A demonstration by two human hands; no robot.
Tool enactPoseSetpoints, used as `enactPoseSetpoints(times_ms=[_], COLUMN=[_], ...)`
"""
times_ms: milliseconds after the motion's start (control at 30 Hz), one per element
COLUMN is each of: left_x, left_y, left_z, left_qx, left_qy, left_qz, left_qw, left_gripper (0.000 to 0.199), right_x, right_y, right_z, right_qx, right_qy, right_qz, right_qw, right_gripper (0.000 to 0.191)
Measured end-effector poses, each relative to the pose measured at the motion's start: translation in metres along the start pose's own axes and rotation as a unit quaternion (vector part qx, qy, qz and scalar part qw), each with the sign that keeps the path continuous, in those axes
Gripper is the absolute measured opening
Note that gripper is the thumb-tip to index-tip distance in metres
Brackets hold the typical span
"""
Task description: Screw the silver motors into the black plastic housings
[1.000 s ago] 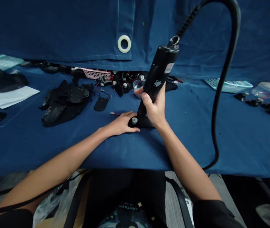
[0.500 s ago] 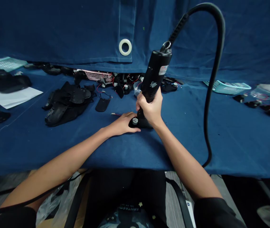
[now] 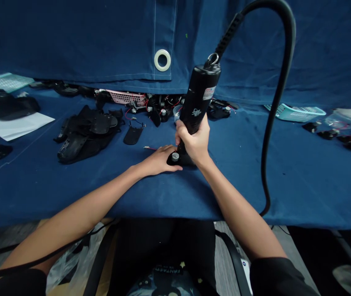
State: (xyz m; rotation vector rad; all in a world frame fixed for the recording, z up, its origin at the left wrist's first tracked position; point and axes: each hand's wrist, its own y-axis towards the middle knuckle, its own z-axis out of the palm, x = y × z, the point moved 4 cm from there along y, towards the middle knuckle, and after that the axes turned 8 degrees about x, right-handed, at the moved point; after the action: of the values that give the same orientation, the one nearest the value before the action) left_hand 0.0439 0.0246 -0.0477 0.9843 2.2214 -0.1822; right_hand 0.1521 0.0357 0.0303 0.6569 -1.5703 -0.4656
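Note:
My right hand [image 3: 194,139] is wrapped round a black corded electric screwdriver [image 3: 199,96], which leans with its top to the right. Its lower end points down at a small black plastic part [image 3: 187,160] on the blue cloth. My left hand [image 3: 162,160] grips the left end of that part, thumb in front and fingers behind. Beside the thumb a round silvery piece [image 3: 175,156] shows on the part. The tool's tip and the spot it meets are hidden by my right hand. A thin red wire with a white connector [image 3: 147,147] pokes out behind my left hand.
To the left lie a flat black cover [image 3: 133,135] and a pile of black shells [image 3: 89,133]. Behind stand a pink basket [image 3: 126,98] and wired black parts [image 3: 163,113]. A teal basket [image 3: 300,113] is at right. The screwdriver's thick cable [image 3: 275,111] loops down on the right.
The screwdriver's top has tipped slightly to the left, and its cable has shifted with it. My left hand still holds the black part in the same place.

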Motion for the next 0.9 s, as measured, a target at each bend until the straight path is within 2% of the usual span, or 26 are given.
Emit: enactPoseSetpoints(times_ms=[467, 700, 900], left_x=[-0.0022, -0.0003, 0.0017], left_y=[-0.0006, -0.0003, -0.0005], left_z=[0.0001, 0.0013, 0.0019], left_qx=[0.009, 0.005, 0.012], left_qy=[0.005, 0.001, 0.013], left_qz=[-0.025, -0.02, -0.036], left_qw=[1.0, 1.0, 0.999], left_gripper=[0.061, 0.06, 0.067], right_x=[0.0047, 0.0063, 0.0092], right_y=[0.0014, 0.0009, -0.0004], right_z=[-0.0001, -0.0006, 0.0001], right_qx=[0.007, -0.007, -0.002], right_qy=[0.025, 0.007, 0.003], right_qz=[0.024, 0.024, 0.013], right_qw=[0.999, 1.0, 1.0], right_gripper=[0.045, 0.036, 0.036])
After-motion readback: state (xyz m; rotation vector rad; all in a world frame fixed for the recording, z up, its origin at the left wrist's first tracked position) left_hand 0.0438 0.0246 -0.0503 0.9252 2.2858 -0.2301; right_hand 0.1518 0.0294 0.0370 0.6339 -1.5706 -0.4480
